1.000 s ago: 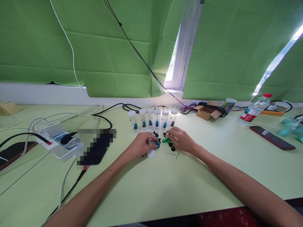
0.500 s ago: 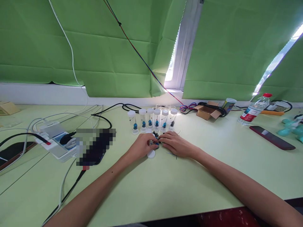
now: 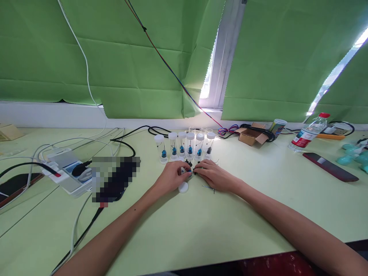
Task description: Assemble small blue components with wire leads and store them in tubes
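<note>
My left hand [image 3: 174,175] pinches a small blue piece [image 3: 189,173] between thumb and fingertips, low over the table. Close beside it, my right hand [image 3: 214,174] has its fingertips together at a tiny dark part [image 3: 194,171], too small to name. A round white cap [image 3: 183,187] lies flat just below my left hand. Thin metal rods [image 3: 208,187] rest under the edge of my right palm. Behind both hands stands a row of several clear tubes [image 3: 190,145] with white caps, each with blue or dark pieces and thin rods inside. Small black parts [image 3: 189,163] sit between the hands and the tubes.
At left lie a white power strip [image 3: 67,172] with cables and a pixelated dark device [image 3: 116,180]. An opened cardboard box [image 3: 251,135], a can [image 3: 278,128], a red-capped bottle [image 3: 309,134] and a dark red phone-like slab [image 3: 330,167] stand or lie at right.
The fingertips of my two hands have drawn slightly apart, and the blue piece stays in my left hand. Otherwise the view shifts only a little.
</note>
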Demonstrator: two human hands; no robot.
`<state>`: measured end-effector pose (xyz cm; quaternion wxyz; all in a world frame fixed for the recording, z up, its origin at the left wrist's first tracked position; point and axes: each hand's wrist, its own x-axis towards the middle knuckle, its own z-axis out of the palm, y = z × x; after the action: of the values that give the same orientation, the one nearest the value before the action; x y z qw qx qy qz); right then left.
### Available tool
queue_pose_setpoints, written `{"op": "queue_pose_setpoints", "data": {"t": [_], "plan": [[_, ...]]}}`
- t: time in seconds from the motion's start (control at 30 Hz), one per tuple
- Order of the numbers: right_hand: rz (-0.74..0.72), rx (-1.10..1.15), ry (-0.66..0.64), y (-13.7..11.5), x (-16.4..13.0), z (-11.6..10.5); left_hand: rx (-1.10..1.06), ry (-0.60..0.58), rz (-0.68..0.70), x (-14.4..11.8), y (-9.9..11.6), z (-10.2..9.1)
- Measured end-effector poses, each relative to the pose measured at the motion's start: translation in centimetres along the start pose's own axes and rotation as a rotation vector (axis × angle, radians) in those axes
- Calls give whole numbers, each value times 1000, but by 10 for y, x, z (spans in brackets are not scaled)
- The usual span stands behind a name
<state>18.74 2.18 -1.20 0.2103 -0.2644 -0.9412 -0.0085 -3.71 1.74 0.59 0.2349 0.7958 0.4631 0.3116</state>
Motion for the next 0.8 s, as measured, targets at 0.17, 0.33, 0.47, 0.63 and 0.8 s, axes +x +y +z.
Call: {"op": "queue_pose_setpoints", "data": {"t": [0.17,0.33,0.47,0.63,0.8], "plan": [[-8,2,11,-1,1,0,-146,49,-90,1,4,-1],[-16,24,30,-1,1,0,-356,70,-175,3,8,-3],[-22,42,51,-2,1,1,-542,56,-247,3,12,-4],[11,45,73,-3,2,2,-706,63,-280,2,11,-3],[19,85,121,-3,3,1,-841,46,-364,2,11,-3]]}}
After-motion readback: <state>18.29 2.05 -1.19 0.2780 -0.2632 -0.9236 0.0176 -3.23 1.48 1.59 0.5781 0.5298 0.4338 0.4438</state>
